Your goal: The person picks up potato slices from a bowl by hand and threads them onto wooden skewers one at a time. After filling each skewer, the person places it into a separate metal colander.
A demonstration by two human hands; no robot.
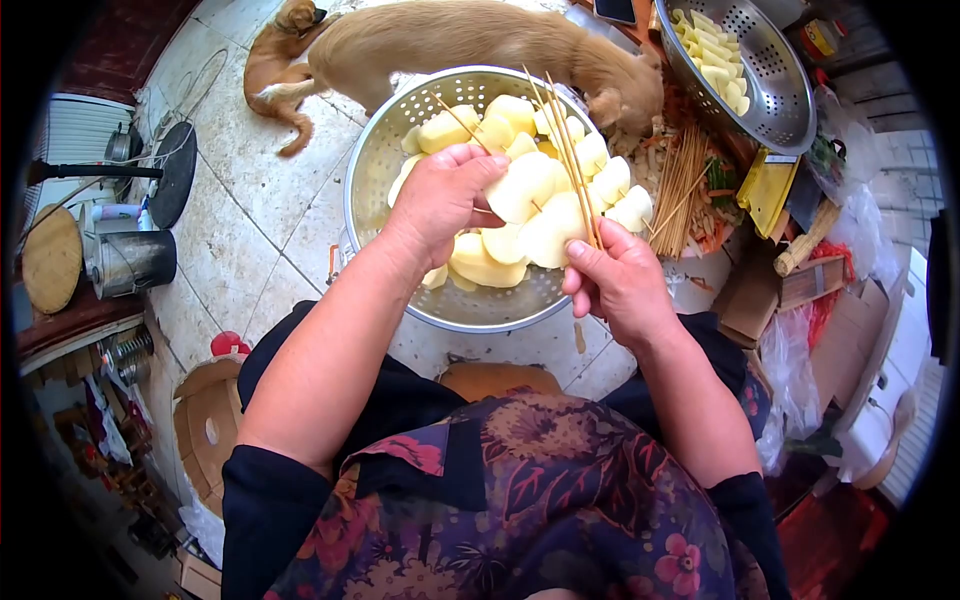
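In the head view, my left hand [450, 205] pinches pale, round potato slices [524, 186] by their edge. My right hand [620, 275] is closed around several thin bamboo skewers [570, 150], which point up and away from me. Another potato slice [556, 232] lies against my right fingertips, and a short bit of skewer shows between the slices. Both hands are over a large metal colander [360, 215] holding more potato pieces [488, 262]. Several slices at its right side [630, 208] have skewers through them. My left fingertips are partly hidden behind the slices.
A tan dog [450, 40] stands just behind the colander, head lowered at the right; a smaller brown dog [270, 70] is at the back left. Loose skewers [685, 190] lie over peelings at the right, below another colander [790, 110] with cut strips. A cardboard box [200, 430] stands left.
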